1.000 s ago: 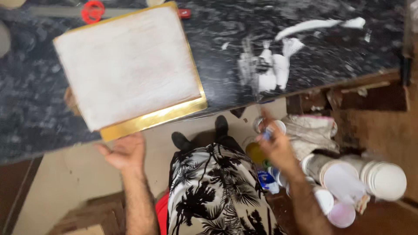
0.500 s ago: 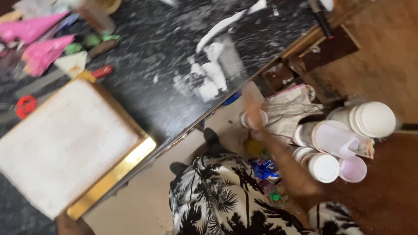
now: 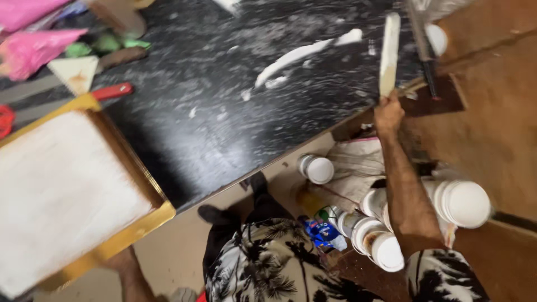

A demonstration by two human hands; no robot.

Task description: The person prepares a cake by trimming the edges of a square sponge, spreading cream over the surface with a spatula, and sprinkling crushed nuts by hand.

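Note:
My right hand (image 3: pixel 389 114) is at the counter's front edge, gripping the lower end of a long flat scraper (image 3: pixel 389 51) smeared with white cream. The blade points away over the black marble counter (image 3: pixel 224 134). A square white-iced cake (image 3: pixel 56 193) sits on a gold board (image 3: pixel 151 215) that overhangs the counter edge at the left. My left forearm (image 3: pixel 131 274) reaches up under that board. The hand itself is hidden beneath it.
Streaks of white cream (image 3: pixel 296 56) lie on the counter. At the far left are pink piping bags (image 3: pixel 33 45) and a red-handled tool (image 3: pixel 112 90). Below the counter stand several white-lidded tubs (image 3: pixel 464 202), a jar (image 3: pixel 316 168) and a cloth (image 3: pixel 358 162).
My right hand has risen from the tubs below the counter to the counter edge and now holds the scraper. The view has swung, so the cake sits further left.

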